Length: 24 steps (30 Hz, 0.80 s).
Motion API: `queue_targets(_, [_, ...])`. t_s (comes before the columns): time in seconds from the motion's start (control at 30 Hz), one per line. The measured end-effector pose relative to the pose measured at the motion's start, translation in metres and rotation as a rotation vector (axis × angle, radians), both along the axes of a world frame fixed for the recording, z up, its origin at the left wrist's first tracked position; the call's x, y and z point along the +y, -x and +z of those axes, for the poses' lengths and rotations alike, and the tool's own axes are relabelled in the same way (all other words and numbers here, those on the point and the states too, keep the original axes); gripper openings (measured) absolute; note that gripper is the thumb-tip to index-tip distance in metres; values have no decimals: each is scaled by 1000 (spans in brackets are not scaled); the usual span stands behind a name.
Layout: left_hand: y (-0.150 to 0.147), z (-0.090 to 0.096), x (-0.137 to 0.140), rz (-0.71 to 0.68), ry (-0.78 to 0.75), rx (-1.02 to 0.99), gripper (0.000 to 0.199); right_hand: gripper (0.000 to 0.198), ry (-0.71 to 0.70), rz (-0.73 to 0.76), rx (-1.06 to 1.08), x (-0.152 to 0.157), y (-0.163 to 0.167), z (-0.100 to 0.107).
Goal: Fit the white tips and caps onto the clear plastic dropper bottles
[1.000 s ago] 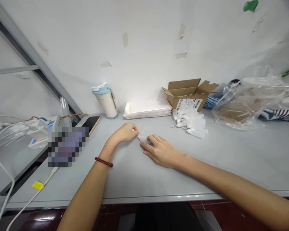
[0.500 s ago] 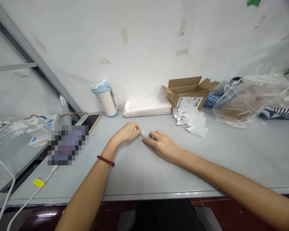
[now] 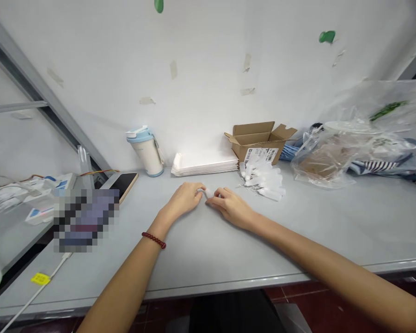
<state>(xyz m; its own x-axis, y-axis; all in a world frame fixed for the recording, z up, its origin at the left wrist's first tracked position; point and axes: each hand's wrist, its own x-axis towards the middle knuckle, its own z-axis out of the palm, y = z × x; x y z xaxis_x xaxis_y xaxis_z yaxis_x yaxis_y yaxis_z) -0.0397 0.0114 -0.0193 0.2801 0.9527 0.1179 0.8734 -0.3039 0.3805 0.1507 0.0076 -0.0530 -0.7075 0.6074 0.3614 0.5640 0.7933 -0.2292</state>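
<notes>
A small white piece (image 3: 208,191) sits low over the grey table (image 3: 298,240), caught between the two hands: the left hand (image 3: 184,199) pinches its left end with thumb and forefinger, the other fingers curled in, and the right hand (image 3: 231,206) closes its fingertips (image 3: 211,200) on the right end, palm down on the table. What the piece is cannot be told, as it is too small and partly hidden. Behind the right hand, well apart, lies a heap of small white bottles (image 3: 263,178) in front of an open cardboard box (image 3: 260,141). Compared with a second ago, the hands have drawn closer together, so that the fingertips nearly meet over the piece, and less of it shows between them.
</notes>
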Motion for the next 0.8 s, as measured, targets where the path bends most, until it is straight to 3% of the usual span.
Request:
queue_targets(0.3, [-9, -11, 5, -28, -27, -143, 39, 28, 58, -7, 21, 2, -3, 2])
queue_targets(0.5, [-10, -14, 13, 40, 85, -325, 39, 27, 42, -8, 18, 1, -2, 3])
queue_targets(0.63, [-10, -13, 13, -6, 128, -323, 37, 26, 45, -16, 20, 2, -2, 3])
queue_targets(0.8, [-10, -16, 12, 4, 78, -321, 35, 27, 31, -1, 9, 0, -3, 2])
